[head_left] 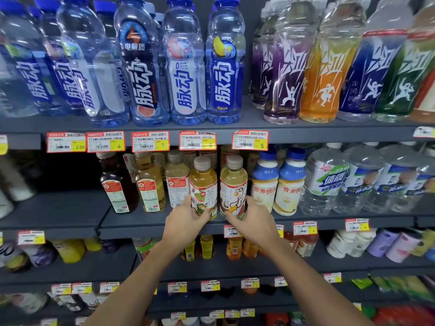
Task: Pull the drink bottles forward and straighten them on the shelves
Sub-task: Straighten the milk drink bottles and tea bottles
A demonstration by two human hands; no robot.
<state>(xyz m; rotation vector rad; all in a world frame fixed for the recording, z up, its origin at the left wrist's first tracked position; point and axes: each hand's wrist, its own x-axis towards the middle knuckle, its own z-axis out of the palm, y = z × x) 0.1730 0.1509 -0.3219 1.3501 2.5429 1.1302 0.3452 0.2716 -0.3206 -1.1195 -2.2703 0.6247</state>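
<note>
Two tea bottles stand upright side by side at the front edge of the middle shelf (pixel 141 222). My left hand (pixel 186 218) grips the base of the orange tea bottle (pixel 203 184). My right hand (pixel 253 217) grips the base of the pale yellow tea bottle (pixel 233 182) beside it. Their labels face me. Left of them, a pale tea bottle (pixel 177 180), a yellow tea bottle (pixel 149 184) and a dark tea bottle (pixel 117 187) stand further back with their back labels turned outward.
White milk-drink bottles (pixel 277 184) and clear water bottles (pixel 353 180) stand to the right on the same shelf. Blue sports drinks (pixel 186 67) and coloured bottles (pixel 327 67) fill the shelf above. The far left of the middle shelf is dark. Lower shelves hold more bottles.
</note>
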